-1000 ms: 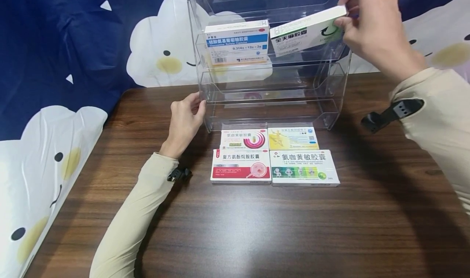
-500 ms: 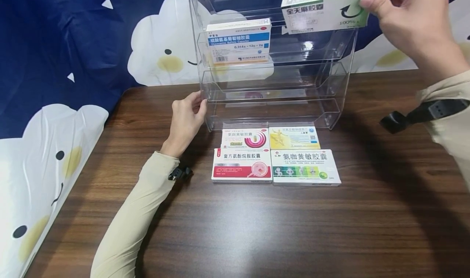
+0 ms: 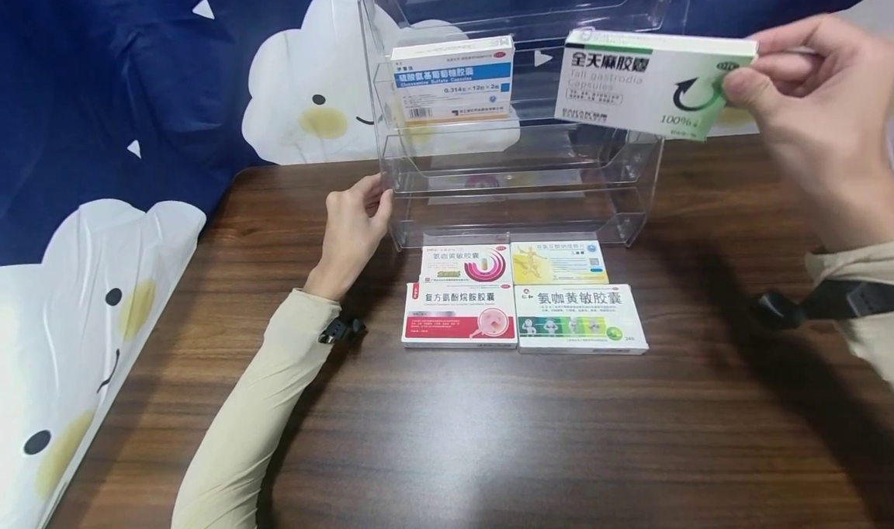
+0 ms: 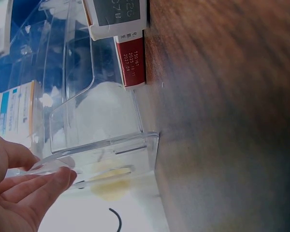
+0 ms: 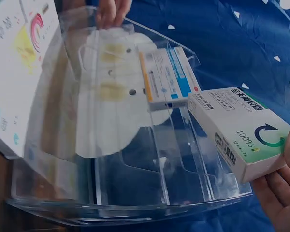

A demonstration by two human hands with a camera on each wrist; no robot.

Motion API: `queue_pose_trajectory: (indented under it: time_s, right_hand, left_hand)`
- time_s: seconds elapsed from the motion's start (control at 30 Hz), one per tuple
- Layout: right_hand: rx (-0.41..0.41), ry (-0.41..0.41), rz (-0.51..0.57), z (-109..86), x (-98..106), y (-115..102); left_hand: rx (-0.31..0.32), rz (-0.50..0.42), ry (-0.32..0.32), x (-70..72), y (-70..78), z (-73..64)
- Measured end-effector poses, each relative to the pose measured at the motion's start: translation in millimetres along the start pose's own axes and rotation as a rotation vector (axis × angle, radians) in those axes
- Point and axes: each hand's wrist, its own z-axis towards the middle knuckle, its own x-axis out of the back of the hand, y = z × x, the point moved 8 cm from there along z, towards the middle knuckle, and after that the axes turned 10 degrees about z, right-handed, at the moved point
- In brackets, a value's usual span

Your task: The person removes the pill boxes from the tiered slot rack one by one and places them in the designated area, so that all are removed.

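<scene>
My right hand pinches the right end of a white and green medicine box, thumb on its front. The box is held in the air before the right part of a clear tiered display rack, printed face toward me. At the rack's left side panel, my left hand grips the clear edge between thumb and fingers, as the left wrist view also shows. A white and blue medicine box stands in an upper tier on the left. In the right wrist view the white and green box is apart from the rack's tiers.
Before the rack, medicine boxes lie in two rows on the wooden table: a pink and white box, a yellow one, a red and white one and a green and white one. A blue cloud-print cloth hangs behind.
My right hand has lifted the white and green box out of the upper tier, then brought it right and lower, turning its face toward me. The left hand stays on the rack.
</scene>
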Motion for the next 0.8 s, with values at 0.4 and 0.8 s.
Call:
queue_pose_trajectory:
  time_s: [0.4,0.8]
  right_hand:
    - [-0.137,-0.048,-0.01,-43.7,19,19]
    - [-0.192,-0.088,-0.211,-72.8,26,39]
  left_hand:
    - [0.006,0.016,-0.007,0.8,0.8,-1.0]
    - [0.003,0.02,-0.007,0.8,2.4,0.0]
